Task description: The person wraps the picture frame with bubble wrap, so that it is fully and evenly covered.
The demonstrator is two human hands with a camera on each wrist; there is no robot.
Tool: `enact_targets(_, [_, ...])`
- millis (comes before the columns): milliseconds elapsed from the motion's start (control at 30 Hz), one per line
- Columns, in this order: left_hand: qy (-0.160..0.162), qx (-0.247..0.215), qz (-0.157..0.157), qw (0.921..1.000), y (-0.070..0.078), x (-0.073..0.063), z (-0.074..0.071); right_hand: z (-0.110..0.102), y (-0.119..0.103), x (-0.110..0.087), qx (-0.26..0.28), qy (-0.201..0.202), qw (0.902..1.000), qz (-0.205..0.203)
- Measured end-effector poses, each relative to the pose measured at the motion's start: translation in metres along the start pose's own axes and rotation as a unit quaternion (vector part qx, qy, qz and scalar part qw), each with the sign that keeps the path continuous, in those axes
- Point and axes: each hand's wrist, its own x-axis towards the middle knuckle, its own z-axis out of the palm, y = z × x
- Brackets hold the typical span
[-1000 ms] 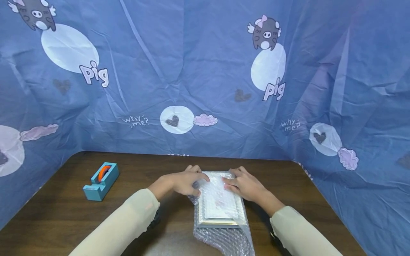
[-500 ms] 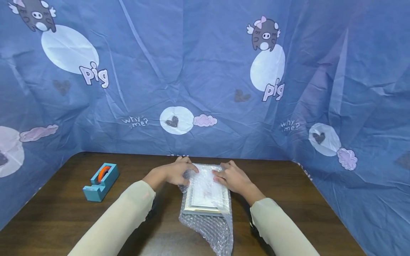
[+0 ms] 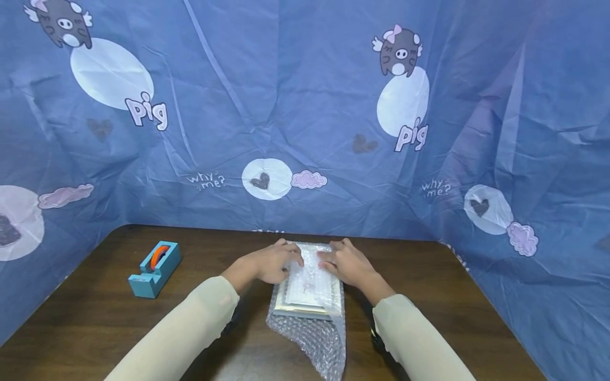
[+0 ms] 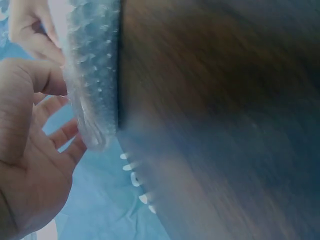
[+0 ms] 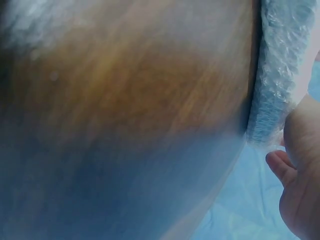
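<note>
A picture frame (image 3: 301,309) with a pale, gold-edged border lies flat under clear bubble wrap (image 3: 314,336). The wrap's loose end trails toward the near side of the table. My left hand (image 3: 271,263) holds the wrap at the far left corner, its thumb and fingers against the wrapped edge in the left wrist view. At the far right corner my right hand (image 3: 350,266) grips the wrap, with some fingers over the far edge. In the right wrist view the bubble wrap (image 5: 280,70) hides part of that hand.
A blue tape dispenser (image 3: 154,271) with an orange roll stands at the left of the brown wooden table (image 3: 414,280). Behind the table hangs a blue printed cloth (image 3: 305,106), which also runs along both sides.
Both hands have slid the wrapped picture frame left and slightly away from me. Since then, the left hand has shifted a little right over the wrap, while the right hand stays about where it was.
</note>
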Motion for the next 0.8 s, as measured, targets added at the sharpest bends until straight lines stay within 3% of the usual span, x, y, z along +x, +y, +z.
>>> enact_targets(367, [-0.015, 0.012, 0.004, 0.9998, 0.001, -0.002, -0.002, -0.006, 0.001, 0.001, -0.066, -0.005, 0.9975, -0.024])
enact_targets(533, [-0.013, 0.014, 0.005, 0.9998, 0.001, -0.003, -0.001, -0.017, -0.003, -0.001, -0.136, -0.052, 0.9887, -0.035])
enact_targets(667, [-0.01, 0.015, 0.009, 0.9998, 0.0, -0.003, -0.001, -0.028, -0.01, -0.013, -0.191, -0.086, 0.9747, -0.078])
enact_targets(800, [-0.009, 0.013, 0.008, 0.9998, 0.001, -0.004, -0.001, -0.036, -0.017, -0.037, -0.19, -0.078, 0.9682, -0.142])
